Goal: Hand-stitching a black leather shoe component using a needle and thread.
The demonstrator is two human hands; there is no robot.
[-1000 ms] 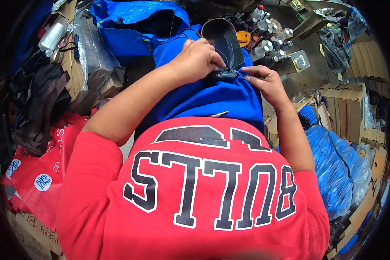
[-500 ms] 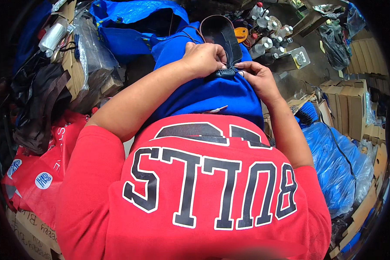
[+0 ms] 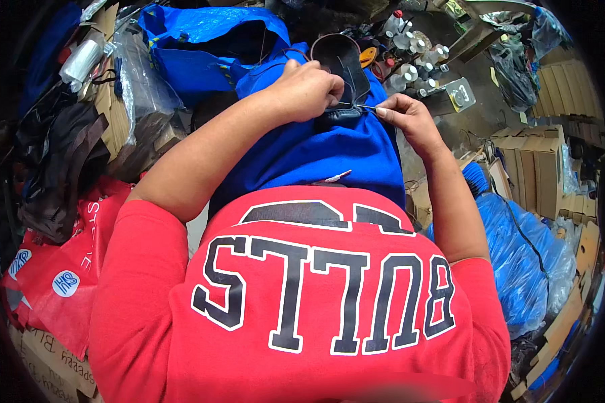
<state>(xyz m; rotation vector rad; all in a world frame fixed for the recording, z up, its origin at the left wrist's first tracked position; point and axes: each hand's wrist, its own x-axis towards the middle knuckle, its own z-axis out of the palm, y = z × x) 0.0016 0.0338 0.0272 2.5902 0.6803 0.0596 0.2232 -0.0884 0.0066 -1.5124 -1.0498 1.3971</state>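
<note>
A dark leather shoe point(image 3: 346, 64) with a brown-edged opening lies across my lap on blue cloth point(image 3: 302, 151), its rounded black toe toward me. My right hand point(image 3: 410, 119) is just right of the shoe, thumb and forefinger pinched on a thin, needle-like metal piece point(image 3: 368, 106). That piece reaches left to the seam above the toe. At the shoe's left side my left hand point(image 3: 309, 91) is closed, knuckles up, its fingertips curled down by the seam. Whatever it grips is hidden beneath the fingers.
Beyond my lap, a blue bag point(image 3: 208, 40) gapes at the far left. Several small bottles point(image 3: 413, 50) crowd the floor at far right, near an orange piece point(image 3: 368, 56). Cardboard boxes point(image 3: 531, 164) and a blue plastic bundle point(image 3: 517, 255) flank my right; a red bag point(image 3: 67, 269) lies left.
My right hand has shifted right, away from the seam, and the thin metal piece now shows between it and the shoe. My left hand has lifted slightly from the seam.
</note>
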